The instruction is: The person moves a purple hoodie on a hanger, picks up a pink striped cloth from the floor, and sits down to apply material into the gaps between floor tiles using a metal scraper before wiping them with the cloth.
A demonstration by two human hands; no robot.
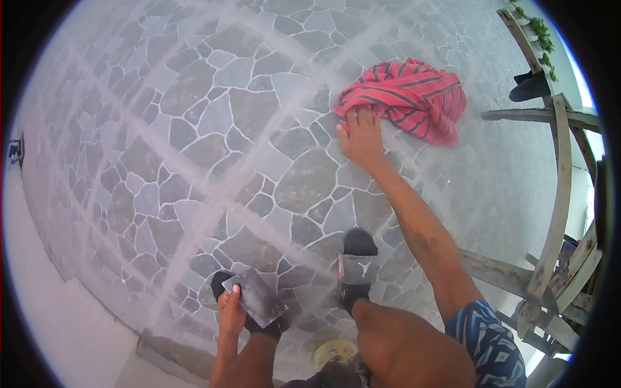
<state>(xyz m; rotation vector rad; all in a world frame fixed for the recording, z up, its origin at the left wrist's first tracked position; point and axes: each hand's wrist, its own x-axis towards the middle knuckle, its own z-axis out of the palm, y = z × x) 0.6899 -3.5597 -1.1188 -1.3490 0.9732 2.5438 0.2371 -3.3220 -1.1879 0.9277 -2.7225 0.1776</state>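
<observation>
My right hand (363,139) reaches out over the stone-patterned tile floor (304,178), its fingers closed on the near left edge of a cloth (414,97). The cloth is pink with dark stripes and lies bunched up on the tiles. Down by my left foot, my left hand (231,312) grips a flat, dark grey rectangular plate (257,297) by its left edge, thumb on top. Pale smears mark the plate, and any handle beneath it is hidden.
My sandalled right foot (359,268) stands on the tiles. Between my legs sits a yellow round object (335,351), partly hidden. Wooden framing (556,200) rises along the right, with a black item (530,86) and green plants (542,37). Whitish haze covers the joints.
</observation>
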